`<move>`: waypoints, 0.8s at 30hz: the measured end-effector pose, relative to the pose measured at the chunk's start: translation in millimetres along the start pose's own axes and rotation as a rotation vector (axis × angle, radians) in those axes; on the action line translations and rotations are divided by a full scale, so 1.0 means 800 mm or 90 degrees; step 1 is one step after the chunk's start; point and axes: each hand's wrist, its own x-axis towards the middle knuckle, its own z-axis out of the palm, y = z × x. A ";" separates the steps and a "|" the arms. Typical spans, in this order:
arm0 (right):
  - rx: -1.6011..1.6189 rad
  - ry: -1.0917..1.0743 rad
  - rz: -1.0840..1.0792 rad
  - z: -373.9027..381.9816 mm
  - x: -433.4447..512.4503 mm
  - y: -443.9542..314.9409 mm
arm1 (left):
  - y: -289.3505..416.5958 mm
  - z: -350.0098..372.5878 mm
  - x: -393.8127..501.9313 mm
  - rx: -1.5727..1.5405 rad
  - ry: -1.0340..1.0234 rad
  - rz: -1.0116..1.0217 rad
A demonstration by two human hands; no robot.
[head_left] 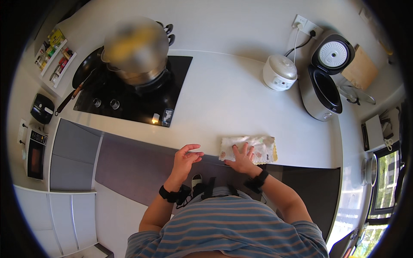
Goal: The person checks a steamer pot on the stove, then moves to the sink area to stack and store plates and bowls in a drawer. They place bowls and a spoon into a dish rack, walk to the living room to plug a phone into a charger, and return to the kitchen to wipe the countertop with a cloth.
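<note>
A folded pale cleaning cloth (265, 142) with a scalloped edge and printed marks lies at the front edge of the white countertop (213, 100). Flat on it rests my right hand (243, 160), fingers spread and pressing the cloth without gripping it. My left hand (188, 158) hovers by the counter's front edge, left of the cloth. Its fingers are bent, a gap shows between them and the thumb, and nothing is in it. Both wrists wear black straps with small devices.
On the black cooktop (180, 87) at left stand a steaming-type metal pot (137, 48), blurred, and a dark wok (85, 69). A white rice cooker (278, 75) and a larger cooker (317, 100) with its lid raised stand back right. Further left is a microwave (35, 154).
</note>
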 end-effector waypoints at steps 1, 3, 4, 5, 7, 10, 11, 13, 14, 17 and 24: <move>0.010 -0.011 -0.016 -0.003 0.009 -0.022 | 0.007 -0.013 0.006 0.003 0.019 -0.012; 0.020 -0.046 -0.042 -0.011 0.029 -0.061 | 0.015 -0.037 0.012 -0.010 0.048 -0.002; 0.011 -0.067 -0.052 -0.015 0.042 -0.080 | 0.018 -0.049 0.014 -0.021 0.054 -0.016; -0.008 -0.072 -0.069 -0.017 0.056 -0.099 | 0.020 -0.064 0.015 -0.033 0.058 -0.024; -0.048 -0.100 -0.089 -0.017 0.085 -0.136 | 0.023 -0.089 0.015 -0.048 0.073 -0.049; -0.089 -0.091 -0.106 -0.021 0.131 -0.181 | 0.021 -0.115 0.016 -0.074 0.096 -0.086; -0.101 -0.092 -0.105 -0.024 0.147 -0.193 | 0.019 -0.123 0.016 -0.081 0.099 -0.090; -0.140 -0.081 -0.100 -0.031 0.182 -0.214 | 0.016 -0.138 0.014 -0.093 0.107 -0.099; -0.151 -0.070 -0.100 -0.036 0.201 -0.223 | 0.014 -0.146 0.013 -0.099 0.112 -0.095; -0.144 -0.062 -0.080 -0.058 0.257 -0.250 | 0.009 -0.171 0.003 -0.117 0.123 -0.086; -0.113 0.125 -0.248 -0.079 0.342 -0.262 | -0.010 -0.206 -0.038 -0.092 0.218 -0.113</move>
